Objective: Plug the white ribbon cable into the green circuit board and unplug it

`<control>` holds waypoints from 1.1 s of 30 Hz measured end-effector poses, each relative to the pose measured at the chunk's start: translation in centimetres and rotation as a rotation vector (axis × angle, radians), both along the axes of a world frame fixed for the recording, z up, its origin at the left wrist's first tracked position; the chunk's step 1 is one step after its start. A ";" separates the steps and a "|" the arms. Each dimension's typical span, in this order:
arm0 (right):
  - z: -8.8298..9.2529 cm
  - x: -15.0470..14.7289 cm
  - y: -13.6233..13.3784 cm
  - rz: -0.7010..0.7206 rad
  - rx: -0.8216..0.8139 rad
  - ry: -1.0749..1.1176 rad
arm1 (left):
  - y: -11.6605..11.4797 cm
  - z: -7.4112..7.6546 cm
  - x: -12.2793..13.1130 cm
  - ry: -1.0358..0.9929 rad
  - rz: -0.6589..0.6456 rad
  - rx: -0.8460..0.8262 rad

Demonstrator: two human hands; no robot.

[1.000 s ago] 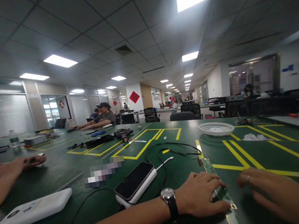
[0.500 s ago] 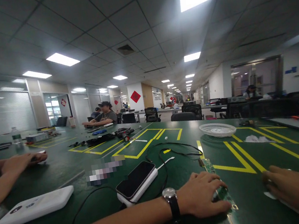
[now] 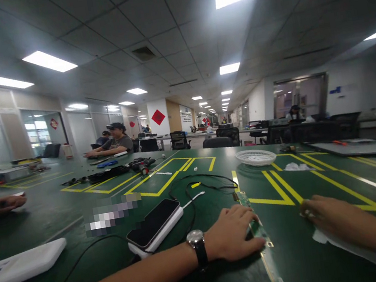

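On green tbl (image 3: 295,253) — L hand (image 3: 233,235) half-spread, touching circuit bd (image 3: 270,264).

The left hand (image 3: 234,235) hides part of the board (image 3: 270,263), which the bottom edge crops; the right hand (image 3: 334,217) is blurred and covers part of a white sheet (image 3: 320,236); the left edge cuts a white slab (image 3: 24,265); a thing (image 3: 114,215) near the phone (image 3: 155,222) is pixelated past telling

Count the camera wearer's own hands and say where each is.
2: the left hand rests on the green circuit board; the right hand is right of the board, with white material beside it. Neither is hidden.
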State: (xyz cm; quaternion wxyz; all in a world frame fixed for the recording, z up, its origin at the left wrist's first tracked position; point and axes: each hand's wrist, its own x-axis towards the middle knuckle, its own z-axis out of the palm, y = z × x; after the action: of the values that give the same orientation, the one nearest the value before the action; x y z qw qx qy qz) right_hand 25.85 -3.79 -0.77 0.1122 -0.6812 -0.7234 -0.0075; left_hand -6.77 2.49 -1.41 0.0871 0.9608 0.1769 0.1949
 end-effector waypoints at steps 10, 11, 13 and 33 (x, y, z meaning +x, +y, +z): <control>1.6 -7.8 -2.4 0.212 0.052 0.089 | -0.1 -0.4 0.1 0.018 0.010 -0.028; 1.4 -8.3 -2.4 0.223 0.068 0.095 | -0.2 -0.3 0.1 0.015 0.009 -0.033; 1.1 -9.2 -2.1 0.243 0.093 0.100 | -0.2 -0.2 0.1 0.010 0.004 -0.050; 0.2 -10.4 -1.3 0.221 0.147 0.120 | -0.4 0.2 0.0 0.010 -0.047 -0.102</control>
State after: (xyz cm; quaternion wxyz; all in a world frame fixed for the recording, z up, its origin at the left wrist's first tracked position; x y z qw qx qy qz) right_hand 15.49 -5.10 -0.58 0.2051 -0.5865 -0.7835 -0.0072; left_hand -6.74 2.11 -1.17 0.1395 0.9600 0.1643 0.1785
